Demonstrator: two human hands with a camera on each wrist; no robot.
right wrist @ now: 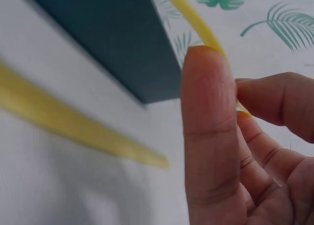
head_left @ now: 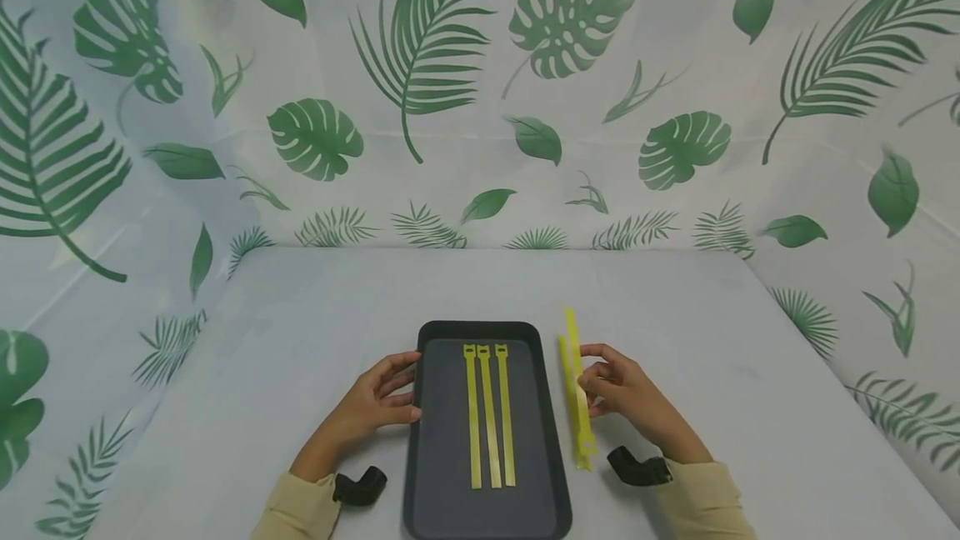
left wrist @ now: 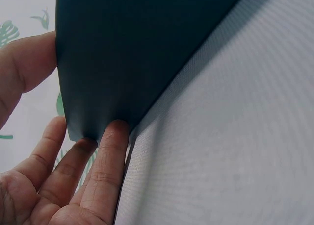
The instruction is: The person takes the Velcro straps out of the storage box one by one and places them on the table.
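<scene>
A dark grey rectangular tray [head_left: 442, 448] lies on the table, with three yellow hook-and-loop cable ties [head_left: 488, 415] side by side in it, slotted heads at the far end. My left hand [head_left: 372, 400] rests against the tray's left side; in the left wrist view its fairly straight fingers [left wrist: 105, 171] touch the outer wall. Right of the tray, my right hand [head_left: 626, 390] pinches another yellow cable tie [right wrist: 198, 26] between thumb and finger, raised off the table. Beneath it, one more yellow cable tie [right wrist: 73, 121] lies on the table.
The white table [head_left: 337, 298] spreads around the tray. A white curtain [head_left: 465, 148] printed with green leaves rises behind and at both sides. Black curved pieces [head_left: 362, 487] sit at both wrists, beside the beige sleeves [head_left: 708, 498].
</scene>
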